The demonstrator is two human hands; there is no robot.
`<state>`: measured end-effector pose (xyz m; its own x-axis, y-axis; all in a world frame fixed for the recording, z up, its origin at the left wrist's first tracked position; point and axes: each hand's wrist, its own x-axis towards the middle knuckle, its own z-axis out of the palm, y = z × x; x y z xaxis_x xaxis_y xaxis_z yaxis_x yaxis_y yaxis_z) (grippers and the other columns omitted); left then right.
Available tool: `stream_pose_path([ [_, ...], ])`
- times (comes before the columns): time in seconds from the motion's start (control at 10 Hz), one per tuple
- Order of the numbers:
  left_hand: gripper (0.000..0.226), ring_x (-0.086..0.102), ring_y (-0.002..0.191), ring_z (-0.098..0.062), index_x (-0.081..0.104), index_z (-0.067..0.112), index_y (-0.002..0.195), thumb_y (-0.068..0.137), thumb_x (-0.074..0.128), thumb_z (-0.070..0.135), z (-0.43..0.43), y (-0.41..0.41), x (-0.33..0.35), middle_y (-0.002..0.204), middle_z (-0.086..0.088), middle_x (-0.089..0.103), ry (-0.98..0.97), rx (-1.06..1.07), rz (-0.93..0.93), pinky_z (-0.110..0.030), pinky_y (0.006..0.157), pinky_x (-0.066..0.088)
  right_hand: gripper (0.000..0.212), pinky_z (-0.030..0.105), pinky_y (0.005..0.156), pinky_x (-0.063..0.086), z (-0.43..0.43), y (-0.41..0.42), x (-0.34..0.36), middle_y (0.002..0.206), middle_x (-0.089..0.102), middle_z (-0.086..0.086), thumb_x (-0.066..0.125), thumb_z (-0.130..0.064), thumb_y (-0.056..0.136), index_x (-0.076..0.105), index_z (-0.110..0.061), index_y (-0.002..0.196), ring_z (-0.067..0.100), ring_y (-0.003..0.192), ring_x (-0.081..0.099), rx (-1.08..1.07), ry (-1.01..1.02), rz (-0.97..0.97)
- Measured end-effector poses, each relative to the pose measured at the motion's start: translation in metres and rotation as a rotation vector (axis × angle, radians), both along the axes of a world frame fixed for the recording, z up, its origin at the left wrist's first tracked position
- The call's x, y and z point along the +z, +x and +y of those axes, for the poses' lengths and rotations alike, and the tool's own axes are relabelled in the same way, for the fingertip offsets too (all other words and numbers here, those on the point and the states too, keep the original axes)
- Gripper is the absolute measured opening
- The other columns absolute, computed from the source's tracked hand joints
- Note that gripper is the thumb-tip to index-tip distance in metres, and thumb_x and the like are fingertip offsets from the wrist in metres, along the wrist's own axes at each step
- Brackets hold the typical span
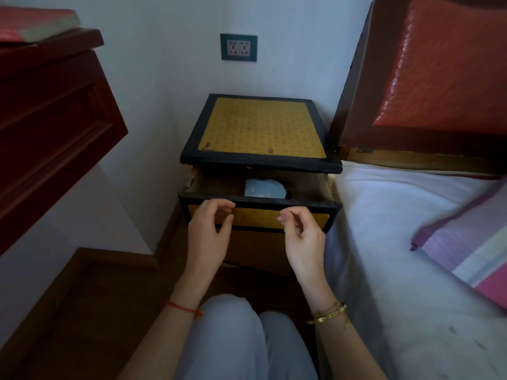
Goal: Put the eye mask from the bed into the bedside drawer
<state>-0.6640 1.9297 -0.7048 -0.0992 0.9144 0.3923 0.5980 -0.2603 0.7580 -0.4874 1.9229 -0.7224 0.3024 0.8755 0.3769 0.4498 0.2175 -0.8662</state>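
Both of our hands hover in front of the drawer [259,215], and neither grip holds anything. Our left hand [208,231] has its fingers loosely curled, thumb apart from them, just before the drawer's yellow front panel. Our right hand [301,237] is likewise empty, its fingers bent and spread near the right half of the same panel. We cannot tell whether any fingertip touches the wood.

We see the drawer pulled partway out of the bedside cabinet [260,130]. Inside it, toward the middle and back, lies the pale blue eye mask [263,189], with a dark bit at its right edge. To our right the bed [397,215] stands beside the cabinet, with a striped pillow [466,242] on its white sheet.
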Motion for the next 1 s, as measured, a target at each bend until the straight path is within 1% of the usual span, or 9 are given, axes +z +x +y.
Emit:
stream_pose_path([
  [0.1, 0.025, 0.064, 0.111, -0.015, 0.068, 0.010, 0.118, 0.094, 0.064, 0.006, 0.015, 0.000, 0.002, 0.116, -0.003, 0.067, -0.026, -0.030, 0.005, -0.034, 0.100, 0.054, 0.017, 0.012, 0.079, 0.053, 0.014, 0.002, 0.003, 0.098, 0.073, -0.003, 0.052, -0.017, 0.098, 0.067, -0.014, 0.106, -0.007, 0.093, 0.065, 0.021, -0.054, 0.031],
  [0.2, 0.028, 0.062, 0.116, -0.016, 0.067, 0.011, 0.122, 0.095, 0.062, 0.006, 0.032, 0.002, 0.003, 0.122, -0.003, 0.066, -0.049, -0.047, -0.002, -0.036, 0.104, 0.052, 0.019, 0.029, 0.083, 0.059, 0.032, 0.004, 0.007, 0.100, 0.073, -0.003, 0.049, -0.016, 0.099, 0.066, -0.014, 0.108, 0.002, 0.093, 0.067, 0.021, -0.113, 0.061],
  [0.3, 0.030, 0.061, 0.118, -0.015, 0.067, 0.012, 0.124, 0.096, 0.060, 0.006, 0.047, 0.002, 0.004, 0.125, -0.003, 0.066, -0.062, -0.052, 0.002, -0.035, 0.104, 0.052, 0.019, 0.036, 0.079, 0.060, 0.048, 0.005, 0.010, 0.100, 0.071, -0.007, 0.048, -0.015, 0.099, 0.065, -0.015, 0.108, 0.004, 0.081, 0.064, 0.024, -0.145, 0.084],
  [0.4, 0.031, 0.061, 0.121, -0.017, 0.066, 0.012, 0.127, 0.097, 0.058, 0.005, 0.061, 0.004, 0.004, 0.128, -0.004, 0.065, -0.067, -0.058, 0.001, -0.035, 0.107, 0.050, 0.020, 0.036, 0.080, 0.060, 0.061, 0.006, 0.010, 0.104, 0.070, -0.006, 0.047, -0.015, 0.099, 0.064, -0.016, 0.110, 0.000, 0.080, 0.063, 0.034, -0.164, 0.099],
  [0.5, 0.034, 0.059, 0.124, -0.017, 0.064, 0.011, 0.129, 0.097, 0.058, 0.004, 0.070, 0.006, 0.004, 0.131, -0.004, 0.065, -0.063, -0.064, 0.004, -0.037, 0.109, 0.049, 0.021, 0.039, 0.090, 0.058, 0.073, 0.004, 0.011, 0.106, 0.069, -0.005, 0.047, -0.012, 0.099, 0.062, -0.015, 0.113, 0.006, 0.100, 0.064, 0.045, -0.189, 0.130],
  [0.6, 0.037, 0.058, 0.128, -0.017, 0.062, 0.011, 0.132, 0.097, 0.057, 0.003, 0.077, 0.007, 0.002, 0.134, -0.005, 0.063, -0.046, -0.082, 0.001, -0.037, 0.112, 0.047, 0.025, 0.042, 0.093, 0.056, 0.081, 0.003, 0.011, 0.105, 0.066, -0.007, 0.046, -0.006, 0.097, 0.061, -0.016, 0.114, 0.012, 0.107, 0.064, 0.051, -0.199, 0.130],
  [0.7, 0.039, 0.057, 0.130, -0.016, 0.062, 0.011, 0.134, 0.097, 0.057, 0.001, 0.081, 0.007, -0.002, 0.135, -0.004, 0.063, -0.025, -0.098, -0.007, -0.036, 0.112, 0.046, 0.028, 0.043, 0.094, 0.056, 0.087, 0.004, 0.010, 0.107, 0.066, -0.005, 0.046, -0.003, 0.096, 0.060, -0.018, 0.114, 0.014, 0.108, 0.063, 0.067, -0.201, 0.139],
  [0.9, 0.036, 0.060, 0.125, -0.013, 0.064, 0.011, 0.132, 0.096, 0.060, 0.008, 0.084, 0.004, -0.014, 0.130, -0.002, 0.066, 0.034, -0.117, -0.059, -0.030, 0.107, 0.050, 0.023, 0.043, 0.094, 0.055, 0.091, 0.006, 0.002, 0.096, 0.069, -0.012, 0.050, -0.009, 0.095, 0.066, -0.020, 0.107, 0.011, 0.102, 0.066, 0.043, -0.151, 0.188],
  [1.0, 0.032, 0.063, 0.119, -0.010, 0.066, 0.014, 0.128, 0.096, 0.062, 0.012, 0.086, 0.004, -0.017, 0.125, 0.001, 0.068, 0.014, -0.087, -0.197, -0.024, 0.102, 0.053, 0.020, 0.043, 0.094, 0.056, 0.095, 0.003, 0.003, 0.090, 0.073, -0.009, 0.052, -0.013, 0.095, 0.069, -0.024, 0.099, 0.010, 0.099, 0.069, 0.048, -0.194, 0.291],
])
